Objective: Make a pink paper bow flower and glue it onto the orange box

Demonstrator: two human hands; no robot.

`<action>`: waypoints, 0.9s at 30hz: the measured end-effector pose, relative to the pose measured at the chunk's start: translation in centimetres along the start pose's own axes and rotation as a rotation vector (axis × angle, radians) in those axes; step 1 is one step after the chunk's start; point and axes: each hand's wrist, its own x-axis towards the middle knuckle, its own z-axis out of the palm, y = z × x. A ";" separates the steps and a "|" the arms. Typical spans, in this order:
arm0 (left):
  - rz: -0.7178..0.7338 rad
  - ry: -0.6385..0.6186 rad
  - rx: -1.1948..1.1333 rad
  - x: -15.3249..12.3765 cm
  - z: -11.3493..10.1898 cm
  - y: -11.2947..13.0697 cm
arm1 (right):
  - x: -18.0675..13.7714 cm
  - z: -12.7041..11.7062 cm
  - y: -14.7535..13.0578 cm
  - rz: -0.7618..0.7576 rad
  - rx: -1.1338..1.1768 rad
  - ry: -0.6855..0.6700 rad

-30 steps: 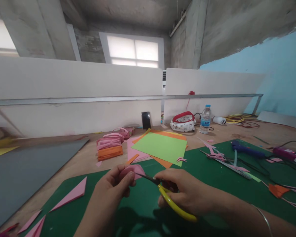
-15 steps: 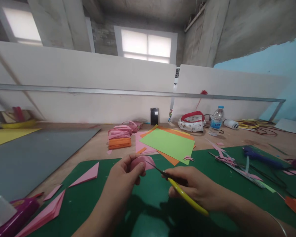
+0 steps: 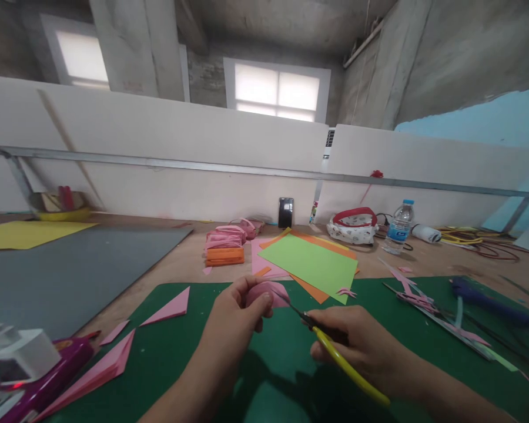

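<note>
Between its thumb and fingers, my left hand (image 3: pixel 238 314) pinches a pink piece of paper (image 3: pixel 278 289) with a rounded outer edge. My right hand (image 3: pixel 357 338) is closed around a pair of scissors (image 3: pixel 350 367) with yellow handles. The scissors' blades reach left to the pink paper and lie against it; how far apart the blades are is hard to make out. Both hands are above a green cutting mat (image 3: pixel 286 346). Folded pink paper triangles (image 3: pixel 170 308) lie on the mat to the left of my left hand.
Green and orange sheets (image 3: pixel 311 258) lie behind my hands, beside pink and orange paper bundles (image 3: pixel 224 255). A phone (image 3: pixel 285 212) leans on the white partition. At right are a water bottle (image 3: pixel 399 228), a blue glue gun (image 3: pixel 485 296) and paper scraps. A white plug (image 3: pixel 22 355) is front left.
The whole view has shifted so the scene sits farther right and slightly lower. Both hands keep nearly the same hold on the pink paper and scissors.
</note>
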 end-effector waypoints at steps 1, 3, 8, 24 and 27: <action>-0.003 0.002 -0.005 0.0 0.0 0.0 | 0.0 0.0 -0.1 0.004 -0.011 0.004; -0.007 0.006 -0.014 0.0 0.1 0.1 | 0.1 0.0 -0.2 0.006 -0.039 0.011; -0.015 0.015 -0.030 -0.2 0.1 0.4 | 0.0 0.1 -0.3 0.019 -0.089 0.016; -0.029 -0.122 -0.009 -0.4 0.5 0.3 | 0.2 1.2 0.5 0.115 0.093 0.046; -0.042 -0.163 -0.008 -0.3 0.6 0.2 | 0.2 1.5 0.3 0.151 0.140 0.073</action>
